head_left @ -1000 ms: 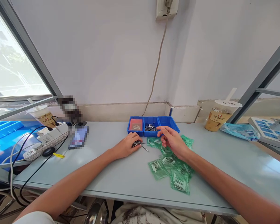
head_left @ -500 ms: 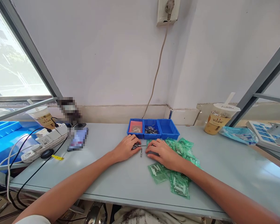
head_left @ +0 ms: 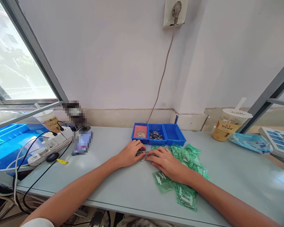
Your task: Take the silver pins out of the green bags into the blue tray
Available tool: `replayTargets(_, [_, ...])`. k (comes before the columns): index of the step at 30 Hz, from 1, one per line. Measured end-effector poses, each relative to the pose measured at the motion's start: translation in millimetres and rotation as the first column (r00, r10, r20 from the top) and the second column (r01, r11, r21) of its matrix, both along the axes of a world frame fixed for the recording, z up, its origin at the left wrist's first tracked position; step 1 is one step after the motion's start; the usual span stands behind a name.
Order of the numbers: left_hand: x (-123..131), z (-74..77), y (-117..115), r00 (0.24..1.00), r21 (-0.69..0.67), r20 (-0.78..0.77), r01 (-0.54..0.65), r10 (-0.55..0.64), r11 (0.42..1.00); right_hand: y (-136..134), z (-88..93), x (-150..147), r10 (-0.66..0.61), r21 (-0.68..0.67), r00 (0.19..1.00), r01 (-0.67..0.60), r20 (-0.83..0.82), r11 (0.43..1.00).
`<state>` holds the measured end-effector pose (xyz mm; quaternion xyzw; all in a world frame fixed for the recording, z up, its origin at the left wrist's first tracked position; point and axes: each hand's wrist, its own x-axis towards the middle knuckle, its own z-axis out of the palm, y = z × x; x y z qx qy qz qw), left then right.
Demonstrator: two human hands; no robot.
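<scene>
My left hand (head_left: 132, 153) rests on the table with curled fingers cupped round a small heap of metal screws (head_left: 140, 152). My right hand (head_left: 164, 162) meets it from the right, palm down, its thumb and fingertips brought together at a loose screw (head_left: 143, 160) beside that heap. Just behind the hands stands a blue three-part bin (head_left: 186, 140). Its middle part holds more dark and silver screws (head_left: 155, 135), and its left part holds a reddish packet (head_left: 140, 128) with small pale pieces. Under and beside my right forearm lie several green plastic bags (head_left: 186, 196) of screws.
At left are a power strip (head_left: 47, 148) with cables, a phone (head_left: 82, 142), a blue tray (head_left: 19, 130) and a drink cup (head_left: 48, 119). On the right stand another cup (head_left: 227, 126), a blue packet (head_left: 251, 142) and a white compartment box (head_left: 278, 138).
The right hand has moved left toward the left hand, its fingertips closing on the loose screw. The left hand stays over its heap. The whole view has shifted slightly.
</scene>
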<state>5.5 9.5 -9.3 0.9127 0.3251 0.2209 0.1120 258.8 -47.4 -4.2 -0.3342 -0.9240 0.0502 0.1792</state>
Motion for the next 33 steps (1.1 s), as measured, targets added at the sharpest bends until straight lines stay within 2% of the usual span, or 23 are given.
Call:
replayTargets(7, [-1.3, 4.8, -2.7, 1.0, -0.002, -0.013, 0.018, -0.018, 1.0, 2.9, 4.2, -0.6, -0.003, 0.033, 1.0, 0.004, -0.019, 0.999])
replayTargets(12, [-0.7, 2.2, -1.5, 1.0, 0.011, -0.019, 0.017, -0.016, 1.0, 0.2, 4.0, -7.1, -0.006, 0.203, 0.998, -0.008, 0.065, 0.979])
replayTargets(14, [-0.5, 1.6, -0.9, 1.0, 0.013, -0.02, 0.018, -0.018, 1.0, -0.9, 2.7, -8.3, -0.028, 0.23, 0.996, 0.009, 0.08, 0.973])
replayTargets(17, [0.2, 1.7, -0.4, 1.0, 0.015, -0.024, 0.014, -0.014, 1.0, -0.4, 1.0, -5.0, -0.061, 0.157, 0.997, 0.052, 0.055, 0.986])
replayTargets(20, [1.3, 2.1, 0.2, 1.0, 0.016, -0.022, 0.008, -0.008, 1.0, 3.1, -1.0, 2.4, -0.074, 0.016, 0.995, 0.076, -0.065, 0.997])
replayTargets(25, [2.3, 1.2, 1.2, 1.0, 0.016, -0.016, 0.013, -0.012, 1.0, 9.2, -3.1, 10.7, -0.1, -0.039, 0.964, 0.094, -0.246, 0.995])
replayTargets(33, [0.8, 2.2, 0.8, 0.999, 0.026, -0.048, 0.022, -0.021, 0.999, 7.8, 9.2, 16.0, -0.278, -0.266, 0.877, 0.181, -0.392, 0.947])
